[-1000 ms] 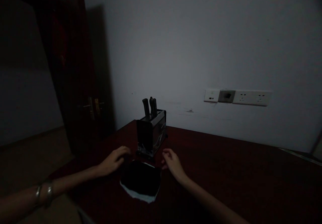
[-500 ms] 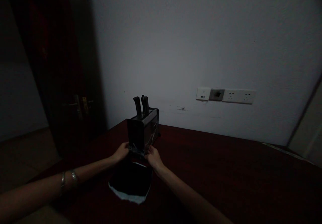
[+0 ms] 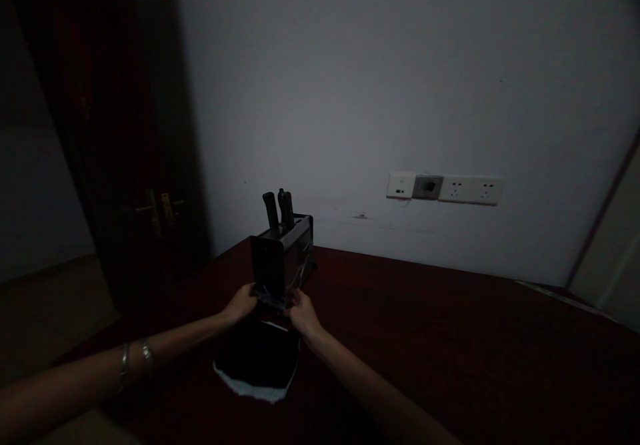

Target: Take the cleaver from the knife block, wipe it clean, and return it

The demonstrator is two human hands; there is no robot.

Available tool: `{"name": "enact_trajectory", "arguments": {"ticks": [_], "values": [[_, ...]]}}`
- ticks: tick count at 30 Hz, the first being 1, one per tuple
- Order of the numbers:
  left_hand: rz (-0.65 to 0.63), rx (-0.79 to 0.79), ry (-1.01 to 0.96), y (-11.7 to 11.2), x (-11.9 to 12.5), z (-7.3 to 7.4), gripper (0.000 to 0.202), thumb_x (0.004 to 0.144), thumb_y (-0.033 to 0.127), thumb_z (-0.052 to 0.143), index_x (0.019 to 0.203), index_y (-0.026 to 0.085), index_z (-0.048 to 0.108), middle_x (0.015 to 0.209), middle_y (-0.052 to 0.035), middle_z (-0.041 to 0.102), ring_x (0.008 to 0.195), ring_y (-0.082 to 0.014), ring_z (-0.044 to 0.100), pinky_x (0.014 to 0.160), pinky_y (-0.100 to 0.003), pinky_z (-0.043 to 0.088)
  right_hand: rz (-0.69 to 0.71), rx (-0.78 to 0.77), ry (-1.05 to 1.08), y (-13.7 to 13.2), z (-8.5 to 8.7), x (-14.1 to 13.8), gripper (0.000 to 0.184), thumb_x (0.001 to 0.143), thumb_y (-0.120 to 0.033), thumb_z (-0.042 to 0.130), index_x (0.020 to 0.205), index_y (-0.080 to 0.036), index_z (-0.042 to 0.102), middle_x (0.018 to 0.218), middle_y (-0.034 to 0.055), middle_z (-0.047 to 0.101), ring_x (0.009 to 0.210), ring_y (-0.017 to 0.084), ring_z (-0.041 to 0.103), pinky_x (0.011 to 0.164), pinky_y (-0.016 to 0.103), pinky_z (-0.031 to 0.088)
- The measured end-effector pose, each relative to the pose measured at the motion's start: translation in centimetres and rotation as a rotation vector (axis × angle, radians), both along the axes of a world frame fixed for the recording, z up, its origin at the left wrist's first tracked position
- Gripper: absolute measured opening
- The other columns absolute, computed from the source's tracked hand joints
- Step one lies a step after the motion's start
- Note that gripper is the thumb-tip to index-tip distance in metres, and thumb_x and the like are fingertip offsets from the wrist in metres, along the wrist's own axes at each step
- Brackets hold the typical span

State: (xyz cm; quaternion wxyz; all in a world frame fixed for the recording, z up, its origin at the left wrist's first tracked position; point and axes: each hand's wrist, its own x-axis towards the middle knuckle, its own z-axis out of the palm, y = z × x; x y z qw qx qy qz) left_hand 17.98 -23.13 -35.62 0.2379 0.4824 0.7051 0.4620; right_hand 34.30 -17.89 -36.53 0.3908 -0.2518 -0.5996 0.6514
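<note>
A dark knife block [image 3: 267,261], boxy with a metallic-looking side, stands upright on the table. Several black knife handles [image 3: 271,210] stick up from its top. My left hand [image 3: 244,301] grips the block's lower near-left corner, its fingertips partly hidden. At the lower near-right corner my right hand [image 3: 303,313] is closed with thumb and fingers on the edge. Something pale and shiny, too dim to name, shows along the bottom edge between my hands. Just in front lies a flat black piece [image 3: 257,358] with a ragged whitish edge, perhaps cloth.
The dark red table [image 3: 425,325] reaches back to a grey wall. Wall sockets and switches [image 3: 445,188] sit above it on the right. On the left a dark door [image 3: 120,165] with a handle stands beyond the table edge. The room is dim.
The view has shifted very slightly. Both hands stay at the knife block's lower corners, and the block itself shows no clear movement.
</note>
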Motion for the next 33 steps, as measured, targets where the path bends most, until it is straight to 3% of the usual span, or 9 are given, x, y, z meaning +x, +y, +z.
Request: {"name": "enact_trajectory", "arguments": {"ticks": [9,14,16,19,22,24,26,29,33], "values": [[-0.018,-0.051,0.033,-0.6,0.8,0.5,0.033,0.058,0.008,0.046,0.087,0.012,0.061,0.086,-0.0066,0.068,0.082,-0.0219,0.063,0.073,-0.029,0.049,0.031,0.096,-0.101,-0.3,0.5,0.7,0.052,0.052,0.002,0.042,0.1,-0.016,0.053,0.111,0.0062,0.062,0.102,0.018,0.057,0.085,0.029,0.045],[-0.049,-0.086,0.069,-1.5,1.3,0.3,0.045,0.06,0.012,0.048,0.104,0.008,0.057,0.098,-0.0104,0.065,0.09,-0.0256,0.061,0.077,-0.034,0.048,0.139,0.208,-0.233,-0.5,0.4,3.1,0.045,0.058,-0.003,0.046,0.099,-0.014,0.06,0.099,0.0058,0.068,0.094,0.022,0.062,0.08,0.032,0.048],[-0.067,-0.104,0.215,-2.5,1.5,-0.2,0.055,0.064,0.015,0.049,0.118,0.007,0.049,0.115,-0.0139,0.058,0.105,-0.0272,0.054,0.088,-0.037,0.043,0.17,0.276,-0.284,-0.8,0.3,4.8,0.041,0.06,-0.005,0.046,0.096,-0.016,0.063,0.099,0.0052,0.068,0.096,0.023,0.061,0.082,0.034,0.047],[-0.095,-0.156,0.607,-4.7,1.8,-1.3,0.062,0.075,0.026,0.046,0.131,0.002,0.034,0.136,-0.0203,0.034,0.125,-0.0305,0.032,0.101,-0.044,0.03,0.212,0.376,-0.329,-1.7,0.4,7.5,0.037,0.064,-0.007,0.047,0.094,-0.019,0.066,0.106,0.0041,0.066,0.104,0.023,0.057,0.091,0.034,0.041],[-0.204,-0.161,0.918,-7.0,2.1,-2.2,0.062,0.084,0.036,0.039,0.134,0.001,0.028,0.141,-0.0215,0.02,0.131,-0.0325,0.017,0.102,-0.047,0.025,0.242,0.689,-0.426,-3.1,0.5,9.3,0.042,0.07,-0.01,0.045,0.108,-0.016,0.061,0.123,0.0087,0.056,0.115,0.023,0.048,0.099,0.034,0.034],[-0.289,-0.142,1.045,-8.2,2.1,-2.5,0.058,0.087,0.039,0.036,0.135,0.008,0.03,0.142,-0.0183,0.018,0.131,-0.0323,0.015,0.102,-0.048,0.025,0.237,0.996,-0.542,-4.2,0.6,10.0,0.05,0.073,-0.012,0.043,0.123,-0.009,0.048,0.132,0.0153,0.045,0.122,0.026,0.04,0.102,0.037,0.031],[-0.332,-0.132,1.124,-9.0,1.9,-2.6,0.054,0.088,0.041,0.035,0.135,0.015,0.032,0.143,-0.0149,0.019,0.132,-0.0315,0.015,0.101,-0.047,0.026,0.244,1.207,-0.644,-5.1,0.5,10.1,0.052,0.075,-0.014,0.043,0.126,-0.004,0.043,0.136,0.0201,0.039,0.125,0.03,0.034,0.103,0.042,0.029],[-0.343,-0.156,1.179,-9.5,1.4,-2.0,0.052,0.088,0.044,0.034,0.135,0.021,0.032,0.143,-0.0134,0.021,0.131,-0.0308,0.018,0.099,-0.046,0.029,0.271,1.325,-0.724,-5.9,0.2,9.8,0.048,0.074,-0.017,0.045,0.121,-0.004,0.049,0.136,0.0215,0.037,0.125,0.033,0.033,0.102,0.045,0.029],[-0.288,-0.163,1.266,-9.4,1.9,-0.6,0.05,0.085,0.041,0.04,0.13,0.02,0.042,0.141,-0.0166,0.025,0.13,-0.034,0.022,0.097,-0.05,0.028,0.22,1.329,-0.753,-6.3,0.3,9.3,0.046,0.078,-0.019,0.042,0.122,-0.01,0.049,0.131,0.0191,0.044,0.121,0.034,0.037,0.096,0.048,0.035]]}}
